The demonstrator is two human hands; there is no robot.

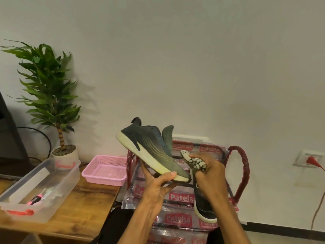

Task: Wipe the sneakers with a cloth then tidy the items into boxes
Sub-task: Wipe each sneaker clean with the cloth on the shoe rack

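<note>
White wall bkgd; L hand [157, 185] fingers [169, 186] grip sneaker [149, 152] toe, R hand [211, 172] fingers [197, 156] clutch cloth [193, 162] alongside.

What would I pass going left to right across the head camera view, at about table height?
In order: plant → pink basket → held sneaker → cloth → red plug.

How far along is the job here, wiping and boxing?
Nothing looks finished. In hand: the left hand holds one sneaker, the right hand grips the cloth near its toe. Left: the second sneaker on the bag, then tidying into the pink basket and clear box.
</note>
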